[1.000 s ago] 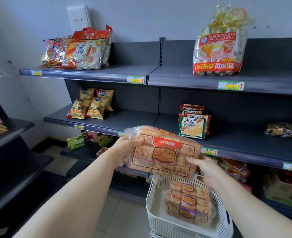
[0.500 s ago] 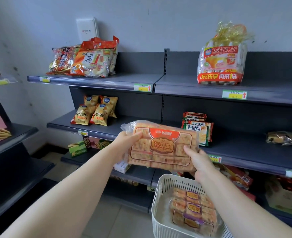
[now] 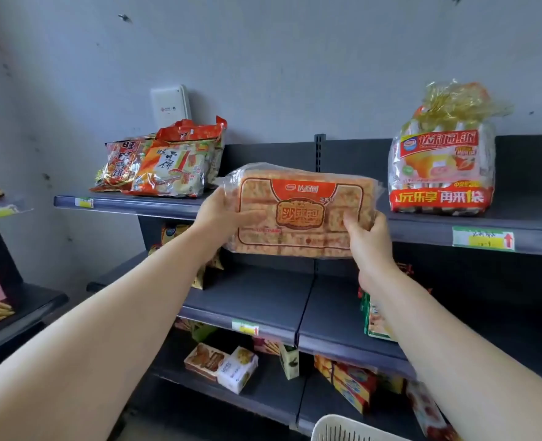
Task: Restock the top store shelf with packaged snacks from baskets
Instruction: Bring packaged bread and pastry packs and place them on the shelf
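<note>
A clear-wrapped pack of golden bread with an orange label (image 3: 304,211) is held up in front of the top shelf (image 3: 136,203), at the gap between the shelf's two bays. My left hand (image 3: 223,218) grips the pack's left edge, thumb across the front. My right hand (image 3: 366,232) grips its lower right corner from below. The pack's bottom edge hangs lower than the shelf's front lip. Only the rim of the white basket (image 3: 342,428) shows at the bottom edge.
On the top shelf, red and orange rice-cracker bags (image 3: 164,163) lean at the left and a tall bag of cakes (image 3: 441,167) stands at the right, bare shelf between them. Lower shelves hold small snack packs and boxes (image 3: 221,366). A side rack (image 3: 18,300) stands left.
Both hands have lifted the bread pack from basket height up to the top shelf's level. The view tilted up, so the basket has dropped almost out of frame.
</note>
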Action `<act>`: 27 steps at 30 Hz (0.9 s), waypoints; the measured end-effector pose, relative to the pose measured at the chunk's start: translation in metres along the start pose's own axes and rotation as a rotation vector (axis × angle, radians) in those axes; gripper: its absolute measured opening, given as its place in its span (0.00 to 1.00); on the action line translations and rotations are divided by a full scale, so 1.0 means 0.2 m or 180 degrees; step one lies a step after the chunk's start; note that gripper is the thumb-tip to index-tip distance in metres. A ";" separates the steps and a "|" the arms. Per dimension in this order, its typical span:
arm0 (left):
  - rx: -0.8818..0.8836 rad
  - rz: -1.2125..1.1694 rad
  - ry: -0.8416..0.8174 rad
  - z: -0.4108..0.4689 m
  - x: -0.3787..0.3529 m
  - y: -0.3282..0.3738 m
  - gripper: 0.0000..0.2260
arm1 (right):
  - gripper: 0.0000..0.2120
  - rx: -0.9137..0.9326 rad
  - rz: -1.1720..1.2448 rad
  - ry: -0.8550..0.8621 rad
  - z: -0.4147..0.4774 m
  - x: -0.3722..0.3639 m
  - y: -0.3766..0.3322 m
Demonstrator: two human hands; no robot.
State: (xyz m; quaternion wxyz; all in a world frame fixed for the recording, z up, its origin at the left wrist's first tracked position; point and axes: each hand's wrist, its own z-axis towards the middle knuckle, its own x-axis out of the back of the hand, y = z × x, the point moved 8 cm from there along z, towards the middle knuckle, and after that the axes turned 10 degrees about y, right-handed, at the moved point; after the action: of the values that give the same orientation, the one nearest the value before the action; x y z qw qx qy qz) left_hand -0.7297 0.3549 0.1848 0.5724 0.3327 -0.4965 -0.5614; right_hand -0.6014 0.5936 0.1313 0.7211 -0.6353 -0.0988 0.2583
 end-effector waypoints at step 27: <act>0.0450 -0.0517 -0.0333 2.02 -0.62 -0.46 0.26 | 0.24 -0.0091 -0.1245 0.0578 1.38 -1.14 0.22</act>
State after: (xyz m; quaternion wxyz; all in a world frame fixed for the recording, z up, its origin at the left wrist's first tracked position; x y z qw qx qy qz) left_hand -1.1246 0.5342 0.1893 0.4734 0.3816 -0.5354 -0.5862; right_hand -0.9360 0.7209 0.1792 0.7543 -0.6349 -0.1585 0.0538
